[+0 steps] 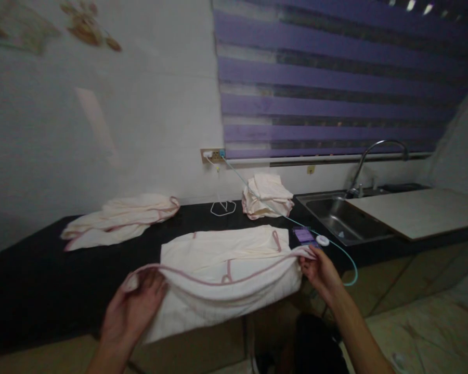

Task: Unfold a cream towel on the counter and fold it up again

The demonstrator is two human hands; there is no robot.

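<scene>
Lying on the black table, left of the sink: cream towel with pink edging. Left hand pinches its near-left corner; right hand grips its right corner. Second towel farther left; folded bundle just left of the sink.

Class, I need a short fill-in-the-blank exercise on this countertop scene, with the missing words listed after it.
1. Both hands, the left hand and the right hand, hold the cream towel by its ____ edging.
2. The towel hangs over the front edge of the ____ countertop.
3. A folded pile of towels sits to the left of the steel ____.
4. The window blind is ____.

Missing words: pink; black; sink; purple
</scene>
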